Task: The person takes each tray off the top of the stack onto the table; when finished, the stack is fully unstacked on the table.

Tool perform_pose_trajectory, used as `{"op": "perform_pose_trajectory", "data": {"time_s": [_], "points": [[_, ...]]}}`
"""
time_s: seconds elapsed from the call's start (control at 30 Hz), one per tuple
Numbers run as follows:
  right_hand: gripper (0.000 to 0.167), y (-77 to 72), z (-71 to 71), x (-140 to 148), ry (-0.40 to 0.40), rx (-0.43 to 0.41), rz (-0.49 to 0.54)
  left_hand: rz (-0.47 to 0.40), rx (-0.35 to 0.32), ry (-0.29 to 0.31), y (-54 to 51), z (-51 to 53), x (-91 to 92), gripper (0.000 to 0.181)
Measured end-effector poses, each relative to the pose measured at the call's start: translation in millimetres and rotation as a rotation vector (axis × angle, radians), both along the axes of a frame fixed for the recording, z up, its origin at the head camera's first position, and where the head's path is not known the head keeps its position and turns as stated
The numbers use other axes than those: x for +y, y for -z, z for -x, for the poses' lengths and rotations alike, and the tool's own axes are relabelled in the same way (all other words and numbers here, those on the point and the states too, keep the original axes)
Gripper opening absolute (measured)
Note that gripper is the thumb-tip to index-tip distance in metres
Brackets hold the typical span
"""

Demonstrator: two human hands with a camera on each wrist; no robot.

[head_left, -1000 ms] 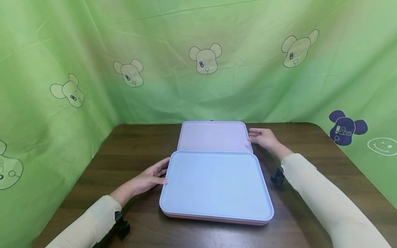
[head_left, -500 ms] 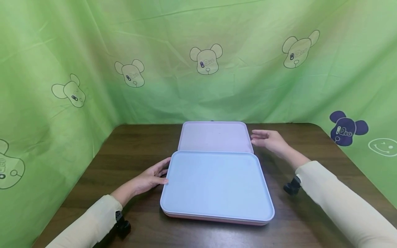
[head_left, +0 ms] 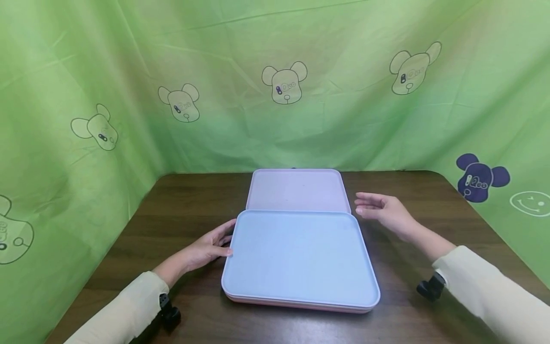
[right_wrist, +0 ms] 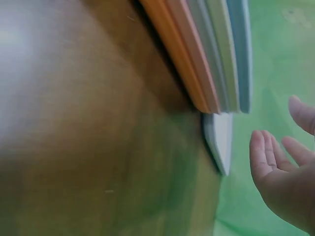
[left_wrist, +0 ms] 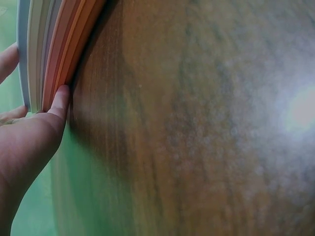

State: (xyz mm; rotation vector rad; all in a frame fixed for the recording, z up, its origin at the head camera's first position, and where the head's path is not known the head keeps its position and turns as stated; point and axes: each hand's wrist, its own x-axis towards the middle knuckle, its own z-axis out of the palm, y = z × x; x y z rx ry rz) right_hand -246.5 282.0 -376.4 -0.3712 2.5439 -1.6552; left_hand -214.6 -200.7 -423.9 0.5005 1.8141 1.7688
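Note:
A light blue tray (head_left: pixel 301 258) tops a stack of several trays, whose coloured edges (left_wrist: pixel 58 54) show in the left wrist view. The left hand (head_left: pixel 198 249) touches the stack's left side, its thumb at the blue rim and its fingers spread along the edges. Behind the stack lies a lilac tray (head_left: pixel 298 191), its near part hidden by the blue one. The right hand (head_left: pixel 388 212) is held in the air right of the lilac tray's near corner, fingers extended and holding nothing. In the right wrist view that hand (right_wrist: pixel 288 182) is apart from the stack (right_wrist: pixel 197 59).
A dark wooden table (head_left: pixel 180 205) bears the trays. Green cloth (head_left: pixel 232 134) with bear-head prints hangs behind the table and along both sides. A black device is strapped at each wrist.
The right hand has moved away from the lilac tray's right edge, rightward and nearer the person. The left hand and the trays look unmoved.

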Motion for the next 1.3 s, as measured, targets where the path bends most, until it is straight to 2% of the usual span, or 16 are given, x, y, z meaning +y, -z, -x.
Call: {"op": "perform_pose_trajectory", "data": {"time_s": [0.37,0.63,0.93,1.3], "points": [[0.058,13.4,-37.2,-5,0.072,0.056,-0.018,0.010,0.006,0.004,-0.3,-0.4,-0.5,0.088],[0.056,23.9,-57.0,-13,0.122,0.089,-0.018,0.015,-0.009,-0.006,-0.7,-1.3,-0.2,0.089],[0.057,32.1,-69.2,-20,0.143,0.074,-0.027,0.010,0.003,0.000,-1.1,-1.6,-0.4,0.087],[0.060,38.1,-76.1,-23,0.151,0.013,-0.034,-0.001,0.027,0.006,0.6,-0.7,-0.5,0.087]]}}
